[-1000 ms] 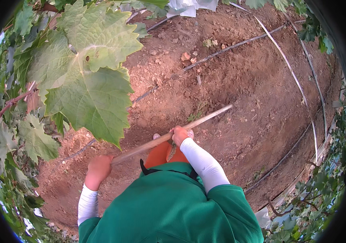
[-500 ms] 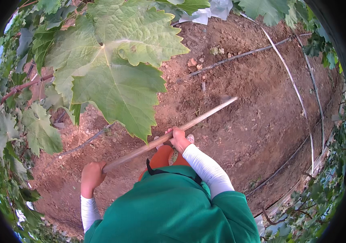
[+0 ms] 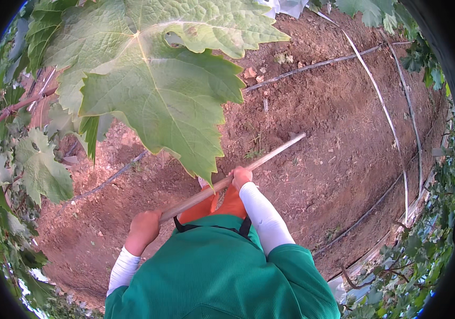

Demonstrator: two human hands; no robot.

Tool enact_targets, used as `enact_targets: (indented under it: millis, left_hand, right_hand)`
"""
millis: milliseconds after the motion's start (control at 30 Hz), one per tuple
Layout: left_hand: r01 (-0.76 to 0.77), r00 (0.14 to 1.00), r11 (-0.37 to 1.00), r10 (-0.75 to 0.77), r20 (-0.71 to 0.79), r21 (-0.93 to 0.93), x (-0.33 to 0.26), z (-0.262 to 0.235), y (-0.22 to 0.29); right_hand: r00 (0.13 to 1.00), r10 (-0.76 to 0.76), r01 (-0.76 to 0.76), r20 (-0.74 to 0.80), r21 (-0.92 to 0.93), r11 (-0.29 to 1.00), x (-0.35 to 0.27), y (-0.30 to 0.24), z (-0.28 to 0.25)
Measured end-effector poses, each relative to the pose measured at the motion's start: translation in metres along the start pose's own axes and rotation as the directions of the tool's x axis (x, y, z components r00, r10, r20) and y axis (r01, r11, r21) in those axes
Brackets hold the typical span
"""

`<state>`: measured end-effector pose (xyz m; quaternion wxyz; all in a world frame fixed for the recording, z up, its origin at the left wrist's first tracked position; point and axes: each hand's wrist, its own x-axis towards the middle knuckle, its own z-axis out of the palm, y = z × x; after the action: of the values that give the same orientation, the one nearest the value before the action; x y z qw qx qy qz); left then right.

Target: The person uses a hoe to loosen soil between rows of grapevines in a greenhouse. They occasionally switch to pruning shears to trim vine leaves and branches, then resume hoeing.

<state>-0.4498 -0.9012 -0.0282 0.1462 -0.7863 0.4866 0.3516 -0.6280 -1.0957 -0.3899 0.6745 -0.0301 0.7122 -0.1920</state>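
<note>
A hoe with a long, pale wooden handle (image 3: 275,154) slants across in front of me, from near my left hip up to the far right. My left hand (image 3: 144,227) is closed round its near end. Farther along, my right hand (image 3: 241,176) wraps the same handle, in front of my orange trousers (image 3: 231,202). The far end meets the brown soil (image 3: 339,175); its head is small there and mostly hidden. A big green grape leaf (image 3: 153,90) hangs close in front and covers some of the ground beyond my hands.
Dark hoses, one a drip line (image 3: 323,66), cross the soil. A white strip (image 3: 379,101) runs down the right side. Vine leaves (image 3: 41,165) and a reddish cane (image 3: 12,110) crowd the left, and more foliage (image 3: 419,255) lines the right edge. White sheeting (image 3: 291,7) lies at the back.
My left hand has moved right and closer to my body with the handle's near end. The hoe's far end is slightly lower in view. The big leaf appears larger and shifted right.
</note>
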Motion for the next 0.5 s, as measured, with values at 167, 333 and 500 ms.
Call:
enact_targets:
  millis: [167, 333, 500]
  left_hand:
    - [0.078, 0.995, 0.996, -0.075, -0.066, 0.045, -0.037, -0.024, -0.013]
    - [0.226, 0.960, 0.948, -0.179, -0.215, 0.222, -0.101, -0.115, -0.049]
    - [0.303, 0.940, 0.940, -0.268, -0.210, 0.157, -0.148, -0.137, -0.072]
  right_hand:
    - [0.991, 0.126, -0.128, 0.047, 0.057, 0.990, -0.061, 0.005, 0.035]
    - [0.917, 0.293, -0.346, 0.272, 0.173, 0.922, -0.143, 0.032, 0.088]
    - [0.824, 0.271, -0.371, 0.497, 0.113, 0.922, -0.182, 0.043, 0.116]
